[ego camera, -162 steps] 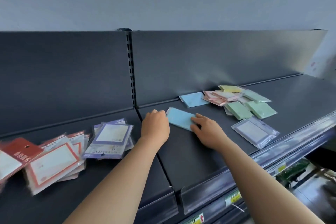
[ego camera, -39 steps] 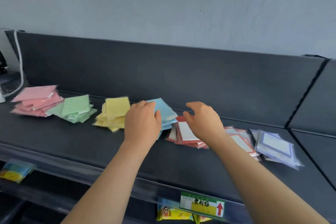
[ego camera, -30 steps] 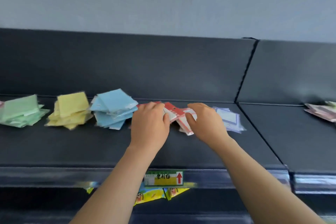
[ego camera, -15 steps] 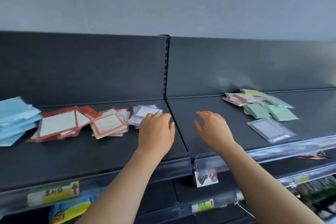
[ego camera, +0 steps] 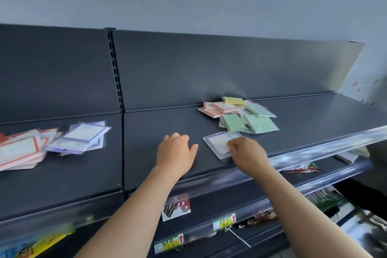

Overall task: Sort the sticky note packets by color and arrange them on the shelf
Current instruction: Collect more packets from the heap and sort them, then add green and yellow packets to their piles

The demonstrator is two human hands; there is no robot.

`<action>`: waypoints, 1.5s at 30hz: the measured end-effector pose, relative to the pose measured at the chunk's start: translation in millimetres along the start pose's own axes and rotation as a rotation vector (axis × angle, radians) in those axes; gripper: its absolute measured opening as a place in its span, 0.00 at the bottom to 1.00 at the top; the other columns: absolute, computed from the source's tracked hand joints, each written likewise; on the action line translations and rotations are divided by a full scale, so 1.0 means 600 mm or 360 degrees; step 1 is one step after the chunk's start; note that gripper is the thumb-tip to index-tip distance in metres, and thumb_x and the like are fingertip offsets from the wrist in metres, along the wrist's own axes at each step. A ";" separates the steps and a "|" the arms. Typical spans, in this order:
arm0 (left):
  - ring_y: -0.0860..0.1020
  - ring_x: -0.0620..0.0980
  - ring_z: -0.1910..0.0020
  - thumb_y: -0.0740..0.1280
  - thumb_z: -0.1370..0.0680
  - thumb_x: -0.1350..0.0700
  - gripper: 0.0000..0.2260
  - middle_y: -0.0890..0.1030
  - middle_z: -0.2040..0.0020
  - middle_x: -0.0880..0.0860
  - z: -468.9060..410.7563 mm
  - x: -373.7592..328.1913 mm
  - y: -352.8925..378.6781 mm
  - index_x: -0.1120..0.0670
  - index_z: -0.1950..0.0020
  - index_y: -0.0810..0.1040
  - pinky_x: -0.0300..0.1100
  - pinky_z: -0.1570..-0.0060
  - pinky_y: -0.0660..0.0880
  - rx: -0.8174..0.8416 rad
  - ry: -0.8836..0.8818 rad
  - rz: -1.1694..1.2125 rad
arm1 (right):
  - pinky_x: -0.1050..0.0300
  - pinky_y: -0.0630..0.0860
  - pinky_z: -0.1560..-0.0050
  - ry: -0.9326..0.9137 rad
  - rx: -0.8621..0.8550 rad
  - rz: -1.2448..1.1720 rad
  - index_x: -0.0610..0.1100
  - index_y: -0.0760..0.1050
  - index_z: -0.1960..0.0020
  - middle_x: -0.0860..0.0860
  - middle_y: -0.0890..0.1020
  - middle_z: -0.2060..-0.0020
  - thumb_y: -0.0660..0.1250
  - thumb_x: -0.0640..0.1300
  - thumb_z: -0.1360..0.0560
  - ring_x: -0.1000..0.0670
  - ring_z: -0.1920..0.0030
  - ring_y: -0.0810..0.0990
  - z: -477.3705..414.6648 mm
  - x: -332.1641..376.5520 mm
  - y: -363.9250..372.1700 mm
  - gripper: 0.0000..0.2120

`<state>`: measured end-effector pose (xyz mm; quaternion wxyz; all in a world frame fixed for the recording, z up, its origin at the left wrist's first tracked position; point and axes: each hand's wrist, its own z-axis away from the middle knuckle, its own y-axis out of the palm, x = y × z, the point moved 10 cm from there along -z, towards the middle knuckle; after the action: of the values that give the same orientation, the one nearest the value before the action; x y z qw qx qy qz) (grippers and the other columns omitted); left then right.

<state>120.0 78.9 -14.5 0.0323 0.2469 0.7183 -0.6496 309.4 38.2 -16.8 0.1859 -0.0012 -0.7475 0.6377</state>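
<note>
On the dark shelf point(ego camera: 159, 123) a lone purple-edged packet point(ego camera: 217, 144) lies near the front lip. My right hand point(ego camera: 246, 152) rests on its near right corner with fingers curled over it. My left hand point(ego camera: 176, 152) hovers just left of the packet, fingers loosely bent, holding nothing. Behind the packet lies a mixed heap: pink packets point(ego camera: 217, 108), a yellow one point(ego camera: 233, 100) and green ones point(ego camera: 251, 123). On the left shelf section sit a purple pile point(ego camera: 81, 137) and a red-bordered pile point(ego camera: 18, 151).
A slotted upright point(ego camera: 116, 71) divides the two shelf sections. A clear plastic price rail point(ego camera: 326, 146) runs along the front lip. Lower shelves carry price tags point(ego camera: 224, 221) and snack packs point(ego camera: 301, 168). A grey wall rises behind.
The view has swung right from the sorted piles to the mixed heap. My right hand has reached forward onto the purple-edged packet; my left hand has moved right beside it.
</note>
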 end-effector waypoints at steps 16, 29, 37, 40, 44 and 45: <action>0.62 0.53 0.31 0.67 0.27 0.38 0.27 0.65 0.29 0.47 -0.102 0.034 0.045 0.45 0.30 0.69 0.46 0.35 0.61 0.0267 -0.0241 0.0217 | 0.49 0.56 0.27 0.0144 -0.0098 -0.0342 0.46 0.63 0.26 0.42 0.55 0.24 0.58 0.50 0.20 0.41 0.25 0.53 -0.106 -0.035 0.016 0.23; 0.74 0.52 0.48 0.75 0.30 0.51 0.22 0.74 0.44 0.50 -0.099 0.069 0.040 0.52 0.43 0.67 0.43 0.56 0.72 0.0172 -0.0413 0.0896 | 0.53 0.68 0.42 0.0159 -0.0211 -0.0517 0.45 0.70 0.37 0.45 0.69 0.38 0.68 0.43 0.30 0.42 0.41 0.71 -0.105 -0.024 0.007 0.22; 0.72 0.49 0.59 0.69 0.25 0.54 0.16 0.73 0.50 0.49 -0.046 0.115 -0.025 0.56 0.43 0.67 0.40 0.68 0.66 -0.0110 -0.0537 0.0973 | 0.59 0.67 0.46 -0.0023 -0.0177 -0.0792 0.46 0.66 0.32 0.48 0.64 0.33 0.68 0.39 0.29 0.49 0.45 0.70 -0.071 0.042 -0.005 0.27; 0.70 0.49 0.64 0.64 0.23 0.56 0.10 0.74 0.53 0.51 -0.017 0.155 -0.052 0.56 0.45 0.67 0.41 0.69 0.65 -0.0228 -0.0618 0.1023 | 0.53 0.75 0.48 -0.0146 -0.0159 -0.0896 0.47 0.66 0.32 0.49 0.65 0.33 0.68 0.40 0.29 0.51 0.50 0.69 -0.058 0.097 -0.009 0.26; 0.72 0.49 0.59 0.62 0.23 0.57 0.08 0.75 0.52 0.50 0.023 0.207 -0.121 0.55 0.45 0.68 0.41 0.67 0.67 -0.0505 -0.0653 0.1004 | 0.59 0.71 0.50 -0.0304 -0.0140 -0.0934 0.46 0.67 0.31 0.49 0.66 0.34 0.68 0.39 0.28 0.54 0.49 0.67 -0.047 0.177 -0.007 0.26; 0.73 0.50 0.57 0.62 0.22 0.58 0.07 0.75 0.53 0.48 0.034 0.222 -0.141 0.54 0.45 0.69 0.41 0.66 0.67 -0.0577 -0.0664 0.0981 | 0.62 0.68 0.52 -0.0342 -0.0129 -0.0946 0.46 0.66 0.31 0.49 0.66 0.35 0.68 0.39 0.28 0.55 0.49 0.66 -0.045 0.198 -0.006 0.27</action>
<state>-35.8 98.5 11.3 0.4130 0.3038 0.6918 -0.5085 207.3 91.9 22.6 0.2838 0.2774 -0.7553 0.5216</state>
